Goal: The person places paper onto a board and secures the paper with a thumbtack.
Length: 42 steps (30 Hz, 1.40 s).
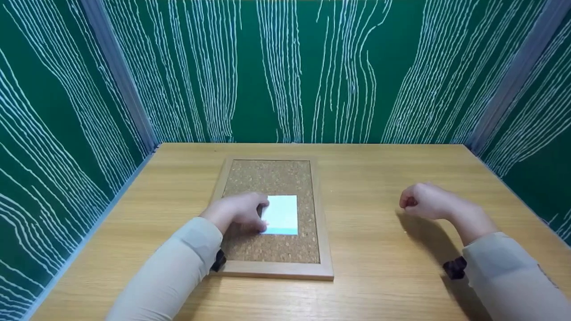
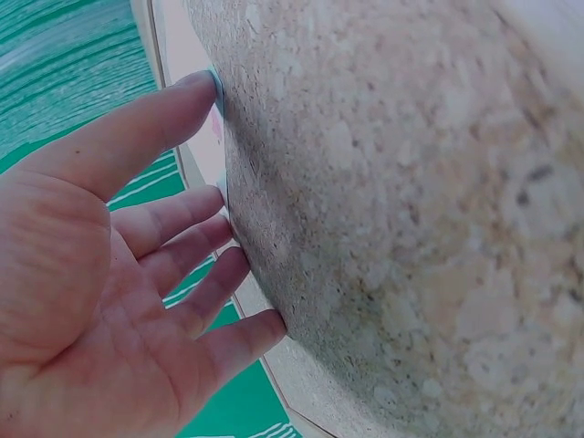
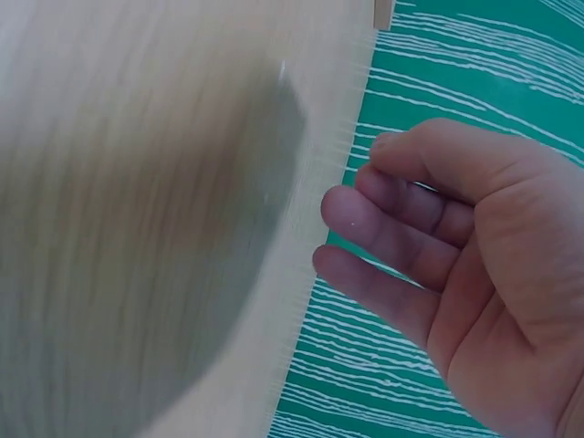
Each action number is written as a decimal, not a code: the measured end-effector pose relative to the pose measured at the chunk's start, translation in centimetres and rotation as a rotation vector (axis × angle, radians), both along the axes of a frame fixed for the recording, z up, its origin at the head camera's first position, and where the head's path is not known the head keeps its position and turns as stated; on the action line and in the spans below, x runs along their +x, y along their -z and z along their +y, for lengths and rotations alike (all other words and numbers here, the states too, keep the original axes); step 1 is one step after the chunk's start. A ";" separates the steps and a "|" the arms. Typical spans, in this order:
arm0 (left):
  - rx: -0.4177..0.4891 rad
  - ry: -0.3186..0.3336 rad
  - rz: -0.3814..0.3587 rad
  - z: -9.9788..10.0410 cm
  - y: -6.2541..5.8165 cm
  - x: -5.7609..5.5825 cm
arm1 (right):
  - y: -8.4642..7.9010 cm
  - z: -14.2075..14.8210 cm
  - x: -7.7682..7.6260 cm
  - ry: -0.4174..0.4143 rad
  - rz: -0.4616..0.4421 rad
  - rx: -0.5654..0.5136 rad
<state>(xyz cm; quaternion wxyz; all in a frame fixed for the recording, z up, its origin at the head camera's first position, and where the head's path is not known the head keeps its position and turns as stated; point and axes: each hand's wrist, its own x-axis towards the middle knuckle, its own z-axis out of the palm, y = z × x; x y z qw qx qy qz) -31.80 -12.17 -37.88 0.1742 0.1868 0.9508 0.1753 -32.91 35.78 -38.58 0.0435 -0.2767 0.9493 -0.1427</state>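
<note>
A framed cork board (image 1: 272,174) lies flat on the table, left of the middle. On its cork is a pale square paper (image 1: 282,215) like a sticky note, with a light blue strip along the near edge. My left hand (image 1: 238,209) touches the paper's left side, thumb near its lower corner and a finger near its upper one. In the left wrist view the fingers (image 2: 196,228) are spread and fairly straight, with tips on the paper and cork. My right hand (image 1: 430,200) hovers over the table on the right, fingers loosely curled and nothing seen in them.
The wooden table (image 1: 366,249) extends around the board. Green panels (image 1: 250,67) with wavy white lines rise behind and at both sides, joined by grey posts (image 1: 118,71). A dark wrist device (image 1: 455,267) shows below the right wrist.
</note>
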 end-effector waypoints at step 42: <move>0.053 -0.066 -0.052 0.0 -0.2 0.4 | -0.8 -2.2 0.3 0.128 -0.250 0.023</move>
